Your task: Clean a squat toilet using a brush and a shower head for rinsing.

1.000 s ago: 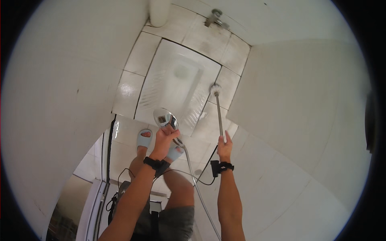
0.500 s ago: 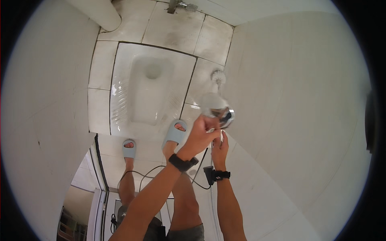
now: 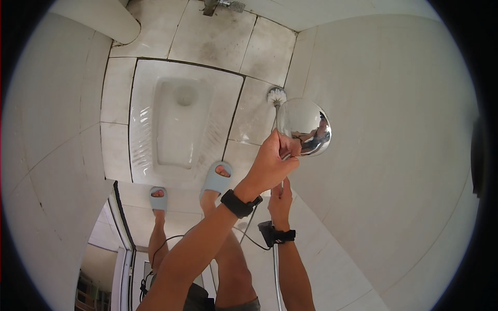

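My left hand is closed at the lower edge of a round, mirror-like chrome shower head, whose curved back reflects the room. Just below it my right hand is closed around a thin stem, partly hidden by the left hand. That stem lines up with a toilet brush, whose round white bristle head rests on the floor tiles near the right wall. The middle of the brush's stem is hidden behind the shower head and my left hand. Alongside my right forearm runs a silver hose.
A white squat toilet is set into stained floor tiles. My feet in light blue slippers stand at its near edge. A metal tap and a white pipe are at the back. A black cable hangs by my wrists.
The shower head has moved right and up with my left hand and now shows its shiny back. My right hand shifted slightly. The view has swung, moving the toilet left in the picture.
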`<state>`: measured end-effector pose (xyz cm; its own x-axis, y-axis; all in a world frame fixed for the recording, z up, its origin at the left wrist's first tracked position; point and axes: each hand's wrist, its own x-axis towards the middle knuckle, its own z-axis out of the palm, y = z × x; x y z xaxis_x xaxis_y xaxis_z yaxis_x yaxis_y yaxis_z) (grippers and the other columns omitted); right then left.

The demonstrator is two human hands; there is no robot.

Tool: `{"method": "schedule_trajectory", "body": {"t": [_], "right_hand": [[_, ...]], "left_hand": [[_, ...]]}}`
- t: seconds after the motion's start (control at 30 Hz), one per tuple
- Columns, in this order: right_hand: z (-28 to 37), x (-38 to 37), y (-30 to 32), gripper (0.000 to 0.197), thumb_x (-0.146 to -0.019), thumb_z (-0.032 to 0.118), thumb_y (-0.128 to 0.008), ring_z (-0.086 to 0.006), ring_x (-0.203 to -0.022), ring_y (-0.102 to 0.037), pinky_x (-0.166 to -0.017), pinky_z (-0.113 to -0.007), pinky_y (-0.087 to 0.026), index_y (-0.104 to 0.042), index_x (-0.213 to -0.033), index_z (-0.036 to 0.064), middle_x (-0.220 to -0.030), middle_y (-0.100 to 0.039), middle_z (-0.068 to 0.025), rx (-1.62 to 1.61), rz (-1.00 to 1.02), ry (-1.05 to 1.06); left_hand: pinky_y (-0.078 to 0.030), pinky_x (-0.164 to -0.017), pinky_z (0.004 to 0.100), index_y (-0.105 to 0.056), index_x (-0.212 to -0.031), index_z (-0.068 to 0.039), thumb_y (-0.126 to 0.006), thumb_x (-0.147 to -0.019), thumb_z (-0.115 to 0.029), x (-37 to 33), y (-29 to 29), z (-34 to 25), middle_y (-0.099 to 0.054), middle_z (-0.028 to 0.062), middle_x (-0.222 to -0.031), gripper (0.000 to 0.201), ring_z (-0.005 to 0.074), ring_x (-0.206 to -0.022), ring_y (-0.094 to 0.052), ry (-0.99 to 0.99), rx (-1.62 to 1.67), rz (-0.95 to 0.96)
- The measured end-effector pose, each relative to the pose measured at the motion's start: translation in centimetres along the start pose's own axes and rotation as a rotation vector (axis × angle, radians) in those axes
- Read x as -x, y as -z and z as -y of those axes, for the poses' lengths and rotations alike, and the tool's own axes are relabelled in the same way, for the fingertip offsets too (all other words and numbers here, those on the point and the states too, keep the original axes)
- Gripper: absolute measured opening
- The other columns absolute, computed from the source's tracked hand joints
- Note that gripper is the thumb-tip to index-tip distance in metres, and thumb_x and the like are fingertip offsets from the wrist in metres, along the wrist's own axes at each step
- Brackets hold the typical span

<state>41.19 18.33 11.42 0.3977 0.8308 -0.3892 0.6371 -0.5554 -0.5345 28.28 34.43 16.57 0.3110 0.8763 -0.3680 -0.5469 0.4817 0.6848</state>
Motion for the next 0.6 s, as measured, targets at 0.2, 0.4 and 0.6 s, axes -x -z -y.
{"method": "schedule_trajectory", "body": {"t": [0.2,0.4,0.6], "right_hand": [[6.7,-2.1,0.4,0.039,-0.1,0.022,-0.043,-0.0128,-0.053,-0.054,-0.048,-0.029,-0.045,-0.047,-0.135,0.0045,-0.077,-0.061,-0.0084,-0.43,0.117,-0.304],[11.7,-17.1,-1.8,0.048,-0.101,0.025,-0.042,-0.0073,-0.042,-0.038,-0.034,-0.025,-0.035,-0.037,-0.145,0.0069,-0.063,-0.046,0.0015,-0.471,0.124,-0.293],[14.6,-26.5,-3.8,0.048,-0.101,0.027,-0.038,-0.0098,-0.042,-0.039,-0.034,-0.028,-0.035,-0.034,-0.146,0.008,-0.063,-0.046,-0.0002,-0.437,0.138,-0.241]], "left_hand": [[-0.044,-0.079,0.0224,-0.045,-0.093,-0.002,-0.062,-0.072,0.007,0.7,0.7,-3.9,-0.055,0.0011,-0.085,0.028,0.006,-0.081,-0.051,0.011,-0.027,-0.084],[-0.04,-0.062,0.0209,-0.045,-0.087,0.0,-0.063,-0.075,0.004,2.2,6.5,-2.4,-0.064,0.0128,-0.105,0.021,0.0094,-0.089,-0.056,0.122,-0.075,-0.318],[-0.046,-0.066,0.0234,-0.043,-0.087,0.001,-0.058,-0.073,0.011,2.9,7.9,1.0,-0.061,0.0229,-0.116,0.023,0.0203,-0.106,-0.06,0.215,-0.131,-0.282]]}}
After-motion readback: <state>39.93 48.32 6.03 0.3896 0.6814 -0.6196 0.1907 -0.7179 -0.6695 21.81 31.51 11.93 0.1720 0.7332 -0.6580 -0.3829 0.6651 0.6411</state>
